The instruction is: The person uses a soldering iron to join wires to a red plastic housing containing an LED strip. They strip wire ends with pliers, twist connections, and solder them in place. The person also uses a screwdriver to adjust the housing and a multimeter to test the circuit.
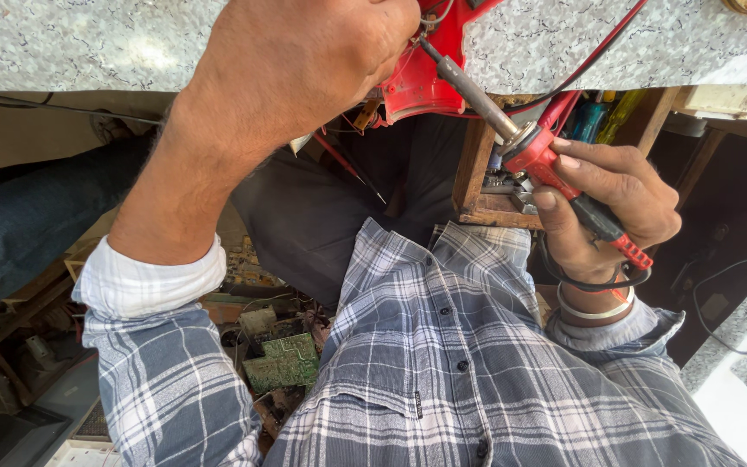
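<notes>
The right hand (611, 203) grasps a red soldering iron (533, 151) — tip aimed far-left at a red casing (417, 82). The left hand (304, 56) is clenched on that casing — granite counter (131, 43) beyond.

Right hand (616, 203) holds red soldering iron (536, 154), tip at red part (417, 82) under left hand (304, 60)

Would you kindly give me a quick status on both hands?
Right hand grips soldering iron, tip at red part. Left hand holds that part. Red wires cross nearby.
</notes>
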